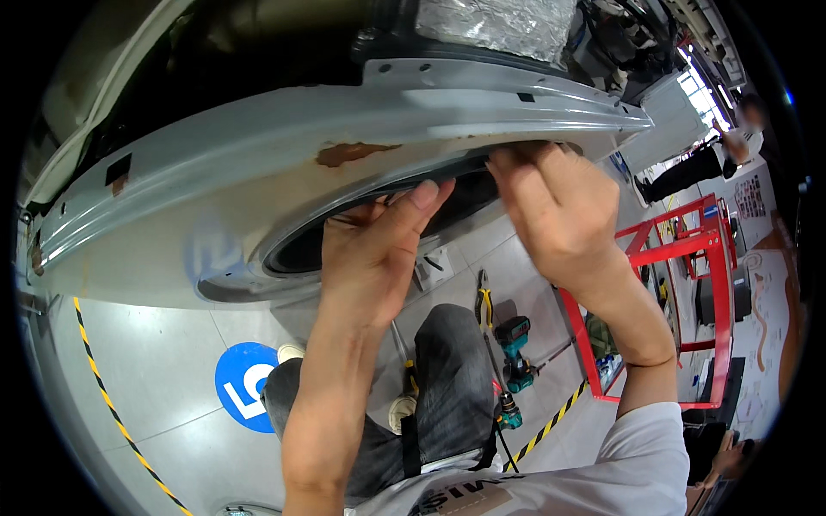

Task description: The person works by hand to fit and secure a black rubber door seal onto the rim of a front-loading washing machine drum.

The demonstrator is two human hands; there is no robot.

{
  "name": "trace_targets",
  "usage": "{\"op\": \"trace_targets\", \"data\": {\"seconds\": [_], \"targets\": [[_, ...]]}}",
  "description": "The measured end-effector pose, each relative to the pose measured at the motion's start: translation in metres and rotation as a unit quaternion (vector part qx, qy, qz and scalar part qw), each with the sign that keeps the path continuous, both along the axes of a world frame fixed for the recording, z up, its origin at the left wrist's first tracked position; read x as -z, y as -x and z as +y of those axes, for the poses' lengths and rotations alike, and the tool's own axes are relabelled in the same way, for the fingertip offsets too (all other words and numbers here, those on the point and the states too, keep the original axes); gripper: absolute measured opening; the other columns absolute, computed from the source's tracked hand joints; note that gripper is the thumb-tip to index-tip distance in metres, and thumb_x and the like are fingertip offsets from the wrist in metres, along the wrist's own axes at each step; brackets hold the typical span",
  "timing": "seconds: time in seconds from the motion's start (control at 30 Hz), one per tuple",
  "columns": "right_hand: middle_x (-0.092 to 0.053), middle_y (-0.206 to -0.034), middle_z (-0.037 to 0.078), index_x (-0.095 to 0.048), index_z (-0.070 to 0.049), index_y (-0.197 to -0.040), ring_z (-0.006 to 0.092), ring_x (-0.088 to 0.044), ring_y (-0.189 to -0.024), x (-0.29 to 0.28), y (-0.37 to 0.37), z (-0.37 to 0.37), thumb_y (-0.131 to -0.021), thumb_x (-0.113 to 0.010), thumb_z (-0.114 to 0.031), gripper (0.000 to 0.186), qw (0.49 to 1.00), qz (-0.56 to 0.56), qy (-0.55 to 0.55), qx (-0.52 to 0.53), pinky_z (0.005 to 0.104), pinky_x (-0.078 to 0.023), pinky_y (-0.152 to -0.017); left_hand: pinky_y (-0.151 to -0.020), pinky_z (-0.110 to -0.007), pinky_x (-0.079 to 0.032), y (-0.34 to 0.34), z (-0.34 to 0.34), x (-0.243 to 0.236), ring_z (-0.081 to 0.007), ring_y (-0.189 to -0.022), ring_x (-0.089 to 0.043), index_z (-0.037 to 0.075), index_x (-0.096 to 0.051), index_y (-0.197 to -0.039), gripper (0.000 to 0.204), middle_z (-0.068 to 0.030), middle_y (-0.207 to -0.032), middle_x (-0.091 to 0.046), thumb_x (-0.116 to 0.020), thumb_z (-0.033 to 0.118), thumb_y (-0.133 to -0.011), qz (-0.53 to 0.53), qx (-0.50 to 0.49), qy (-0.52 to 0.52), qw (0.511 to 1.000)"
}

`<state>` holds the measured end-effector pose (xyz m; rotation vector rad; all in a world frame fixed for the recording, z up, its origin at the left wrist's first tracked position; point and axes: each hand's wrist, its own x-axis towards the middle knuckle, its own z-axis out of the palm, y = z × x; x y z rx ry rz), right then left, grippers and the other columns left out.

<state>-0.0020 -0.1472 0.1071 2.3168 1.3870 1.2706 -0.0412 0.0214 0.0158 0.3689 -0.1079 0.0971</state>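
A light grey painted metal panel (129, 258) with a rust patch (357, 153) spans the upper view, pierced by an oval opening lined with a dark rim (286, 254). My left hand (374, 262) is at the opening's lower middle, thumb raised against the rim and fingers curled inside, partly hidden; what they hold cannot be made out. My right hand (564, 215) is at the opening's right end, fingertips closed on the dark rim at its upper edge.
On the tiled floor by my legs lie yellow-handled pliers (484, 303), cordless drills (514, 348) and other tools. A red metal cart (718, 310) stands at right, with another person (688, 172) beyond it. Striped tape (103, 378) and a blue round floor marker (237, 370) are below.
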Motion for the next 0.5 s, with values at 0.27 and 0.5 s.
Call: {"op": "trace_targets", "data": {"seconds": [0.27,0.5], "targets": [[-0.067,-0.088,0.008,-0.070,-0.003,-0.095,0.0247,-0.067,-0.075,0.012,0.001,-0.033,-0.079,-0.074,-0.005,0.017,0.983,0.135,-0.120,0.027,0.0357,-0.052,-0.063,-0.110,-0.046,-0.050,0.001,0.000,0.007,-0.0309,-0.116,-0.066,-0.003,-0.068,-0.112,0.023,-0.0154,-0.115,-0.071,-0.070,-0.002,-0.090,0.020,0.001,-0.008,1.000],[-0.064,-0.089,0.008,-0.069,-0.003,-0.092,0.0227,-0.065,-0.071,0.005,-0.003,-0.030,-0.074,-0.066,-0.013,0.021,0.996,0.078,-0.022,0.037,0.0338,-0.052,-0.062,-0.109,-0.046,-0.051,-0.001,0.003,0.009,-0.0340,-0.115,-0.067,-0.010,-0.063,-0.115,0.026,-0.0232,-0.117,-0.068,-0.069,-0.002,-0.090,0.002,-0.003,-0.026,1.000]]}}
